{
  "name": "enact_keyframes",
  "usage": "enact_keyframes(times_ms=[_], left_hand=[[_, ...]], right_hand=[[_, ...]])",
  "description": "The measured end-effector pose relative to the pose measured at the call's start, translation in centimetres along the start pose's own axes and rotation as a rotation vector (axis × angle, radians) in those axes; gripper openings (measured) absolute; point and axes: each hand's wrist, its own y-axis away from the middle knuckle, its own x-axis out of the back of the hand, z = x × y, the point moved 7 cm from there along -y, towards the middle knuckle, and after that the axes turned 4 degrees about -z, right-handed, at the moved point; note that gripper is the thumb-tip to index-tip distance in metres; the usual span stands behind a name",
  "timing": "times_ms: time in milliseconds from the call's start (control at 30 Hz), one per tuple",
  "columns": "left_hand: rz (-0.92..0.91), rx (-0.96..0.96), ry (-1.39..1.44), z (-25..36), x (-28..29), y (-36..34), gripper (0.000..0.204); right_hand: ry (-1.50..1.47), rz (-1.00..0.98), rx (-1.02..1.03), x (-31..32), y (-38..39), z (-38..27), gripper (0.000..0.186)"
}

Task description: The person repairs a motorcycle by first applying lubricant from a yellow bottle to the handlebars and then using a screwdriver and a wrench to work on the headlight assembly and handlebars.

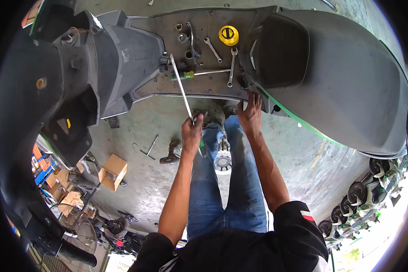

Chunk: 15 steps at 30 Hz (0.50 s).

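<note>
Footboard (pixel 204 87): two wrenches (pixel 232 68), yellow cap (pixel 228 35), screwdriver (pixel 189 75)

A scooter repair workshop, by the look of it: wrenches (pixel 233 62) lie toward the right end of a scooter's (pixel 344 77) footboard (pixel 190 89), a power drill (pixel 173 152) sits on the scuffed floor (pixel 299 177), and wheeled vehicles (pixel 357 193) stand lined up.

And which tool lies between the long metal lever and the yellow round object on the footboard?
The smaller wrench, lying slantwise on the footboard; the head view shows this.
</note>
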Motion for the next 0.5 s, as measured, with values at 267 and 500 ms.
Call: enact_keyframes(times_ms=[267, 500], left_hand=[[0.255, -0.064, -0.379, -6.5, 10.4, 10.6, 0.034], [0.496, -0.020, -0.323, -5.3, 19.8, 26.1, 0.019]], right_hand=[[0.332, -0.109, -0.119, -5.4, -3.7, 6.4, 0.079], [0.126, -0.106, -0.097, -1.9, -2.0, 0.3, 0.056]])
